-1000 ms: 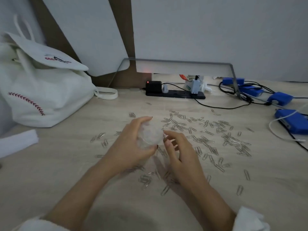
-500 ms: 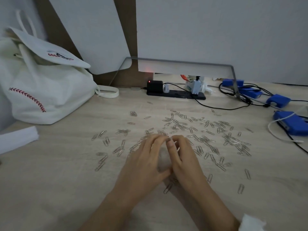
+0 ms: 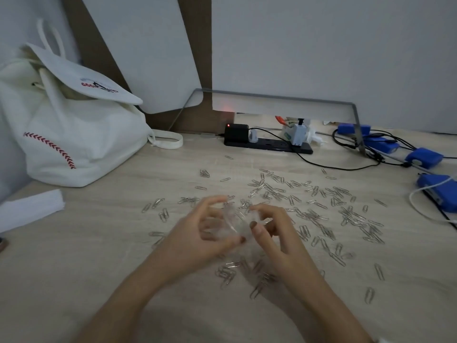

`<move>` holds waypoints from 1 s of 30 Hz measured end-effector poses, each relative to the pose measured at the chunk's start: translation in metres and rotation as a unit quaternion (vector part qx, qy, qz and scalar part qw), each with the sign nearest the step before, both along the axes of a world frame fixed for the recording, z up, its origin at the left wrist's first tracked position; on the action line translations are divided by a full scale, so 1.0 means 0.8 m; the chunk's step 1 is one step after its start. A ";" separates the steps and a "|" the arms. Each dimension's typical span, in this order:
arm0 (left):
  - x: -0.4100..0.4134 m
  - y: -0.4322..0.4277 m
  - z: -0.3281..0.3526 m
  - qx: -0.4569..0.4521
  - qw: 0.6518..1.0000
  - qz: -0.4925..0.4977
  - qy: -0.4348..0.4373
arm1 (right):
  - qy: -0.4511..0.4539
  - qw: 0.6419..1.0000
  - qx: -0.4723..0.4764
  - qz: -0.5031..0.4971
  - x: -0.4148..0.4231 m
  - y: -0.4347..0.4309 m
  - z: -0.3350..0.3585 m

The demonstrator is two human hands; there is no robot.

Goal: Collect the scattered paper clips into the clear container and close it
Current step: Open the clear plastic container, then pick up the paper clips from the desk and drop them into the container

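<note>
A small clear container [image 3: 235, 222] sits between my two hands just above the wooden desk [image 3: 99, 243]. My left hand [image 3: 197, 233] grips its left side with thumb and fingers. My right hand [image 3: 272, 231] holds its right side, thumb on the front edge. Whether its lid is on or off I cannot tell. Many silver paper clips [image 3: 314, 216] lie scattered over the desk, thickest to the right of my hands, with a small bunch of clips [image 3: 227, 272] under my wrists and a few clips [image 3: 158, 206] to the left.
A white cloth backpack [image 3: 69, 129] stands at the back left, with a folded white cloth [image 3: 27, 209] near the left edge. A black power strip [image 3: 267, 142] and cables run along the back. Blue devices [image 3: 437, 191] with cords lie at the right edge.
My hands lowered the container onto the desk and covered it half a second ago. Now they have spread apart around it, showing its clear rim.
</note>
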State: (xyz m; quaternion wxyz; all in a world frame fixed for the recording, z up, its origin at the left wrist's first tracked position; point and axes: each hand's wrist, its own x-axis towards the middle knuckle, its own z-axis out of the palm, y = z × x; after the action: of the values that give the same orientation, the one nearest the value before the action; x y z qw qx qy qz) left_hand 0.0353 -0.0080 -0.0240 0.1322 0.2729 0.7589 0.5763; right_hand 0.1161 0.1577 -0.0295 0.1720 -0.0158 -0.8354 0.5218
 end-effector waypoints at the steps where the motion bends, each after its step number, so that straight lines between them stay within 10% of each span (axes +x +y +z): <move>1: -0.013 -0.012 0.001 0.020 0.999 0.031 0.002 | -0.005 1.000 -0.020 0.000 0.001 0.002 0.001; 9: -0.082 -0.082 -0.014 0.187 0.892 0.409 0.042 | -0.050 0.996 -0.074 0.011 -0.040 -0.036 0.010; 18: -0.094 -0.105 -0.010 0.268 0.832 0.482 0.056 | -0.122 0.981 -0.054 0.141 -0.154 -0.171 -0.006; 30: -0.096 -0.102 -0.006 0.266 0.838 0.473 0.063 | -0.072 0.909 0.377 0.165 -0.187 -0.158 -0.037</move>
State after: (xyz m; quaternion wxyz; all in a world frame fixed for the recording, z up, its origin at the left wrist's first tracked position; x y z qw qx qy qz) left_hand -0.0417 -0.0899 -0.0285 -0.2827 -0.0588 0.6198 0.7297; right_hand -0.0335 0.0313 -0.0593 0.0158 0.1507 -0.9707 0.1863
